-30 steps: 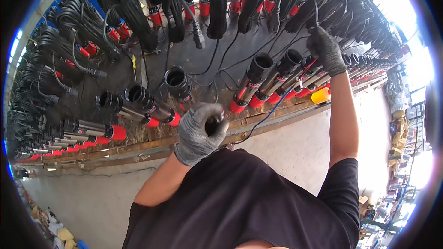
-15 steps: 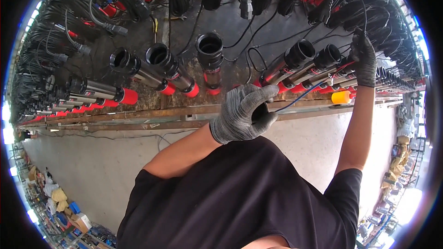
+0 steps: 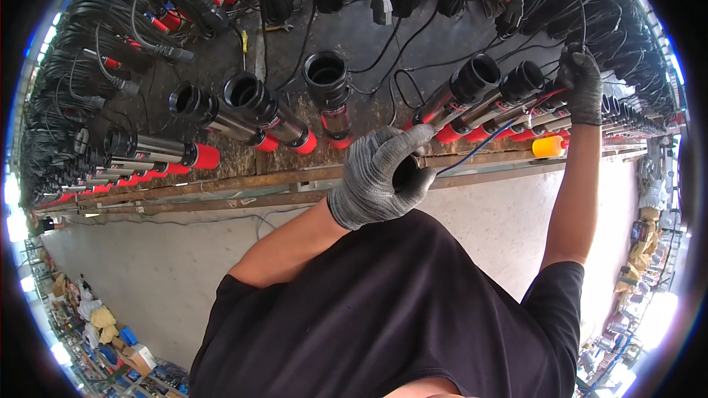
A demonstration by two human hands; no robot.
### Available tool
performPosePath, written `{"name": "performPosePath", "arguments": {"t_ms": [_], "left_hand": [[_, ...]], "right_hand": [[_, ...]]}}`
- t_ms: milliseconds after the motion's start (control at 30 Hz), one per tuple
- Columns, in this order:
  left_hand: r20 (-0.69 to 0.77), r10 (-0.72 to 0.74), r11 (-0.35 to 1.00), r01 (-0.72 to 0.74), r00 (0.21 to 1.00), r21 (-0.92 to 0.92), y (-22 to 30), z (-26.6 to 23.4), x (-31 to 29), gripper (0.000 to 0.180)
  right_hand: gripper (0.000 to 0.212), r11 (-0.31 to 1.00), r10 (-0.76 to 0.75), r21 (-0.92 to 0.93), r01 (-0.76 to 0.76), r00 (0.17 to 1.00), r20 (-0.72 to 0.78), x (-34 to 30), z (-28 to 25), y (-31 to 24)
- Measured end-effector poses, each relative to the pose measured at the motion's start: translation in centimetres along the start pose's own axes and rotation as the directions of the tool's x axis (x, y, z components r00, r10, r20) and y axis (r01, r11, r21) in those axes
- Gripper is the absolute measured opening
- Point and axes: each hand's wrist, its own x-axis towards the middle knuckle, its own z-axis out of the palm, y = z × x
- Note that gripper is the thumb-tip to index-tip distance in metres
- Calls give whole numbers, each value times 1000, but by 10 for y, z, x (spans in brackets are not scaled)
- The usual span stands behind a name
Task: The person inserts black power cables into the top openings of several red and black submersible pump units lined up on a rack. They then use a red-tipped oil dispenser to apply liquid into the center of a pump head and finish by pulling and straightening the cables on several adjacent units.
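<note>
My left hand (image 3: 380, 175), in a grey knit glove, is wrapped round the black open end (image 3: 405, 174) of a tubular part; its lower body is hidden. A blue wire (image 3: 476, 153) runs from beside this hand up toward the right. My right hand (image 3: 581, 85), in a darker glove, is raised over the bench at the right, fingers closed round a black cable (image 3: 582, 22) that rises above it. Near its wrist a short red wire (image 3: 546, 97) shows. Between the hands, steel cylindrical pumps with black tops and red bases, such as this pump (image 3: 464, 87), lean in a row.
More pumps (image 3: 327, 92) line the dark bench (image 3: 354, 33), continuing to both sides. Coiled black cables with plugs (image 3: 380, 4) crowd its far side. A yellow cylindrical thing (image 3: 547, 147) lies at the right front edge. Boxes and bags (image 3: 110, 324) lie on the lower left floor.
My left hand has shifted slightly left and down, still round the black tube end. My right hand has moved very little, keeping its hold on the cable. The view has shifted slightly.
</note>
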Motion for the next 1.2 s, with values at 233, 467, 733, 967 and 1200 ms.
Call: {"name": "performPosePath", "arguments": {"t_ms": [233, 467, 733, 967, 1200], "left_hand": [[40, -1, 1000, 1, 999, 7, 1, 0, -2, 68], [70, 24, 1000, -25, 997, 7, 0, 5, 0, 70], [71, 27, 999, -29, 997, 25, -4, 9, -4, 72], [67, 4, 999, -7, 998, 53, -4, 8, 5, 70], [51, -18, 998, 15, 999, 68, -7, 11, 9, 66]], "right_hand": [[33, 999, 38, 5, -38, 999, -33, -10, 7, -4], [41, 961, 127, -231, -155, 983, -130, -21, 35, -14], [37, 975, -24, -220, -17, 983, -184, -21, 37, -7], [50, 981, -7, -195, -14, 994, -108, -25, 40, -10], [57, 890, -75, -414, 191, 957, 281, -39, 54, -31]]}}
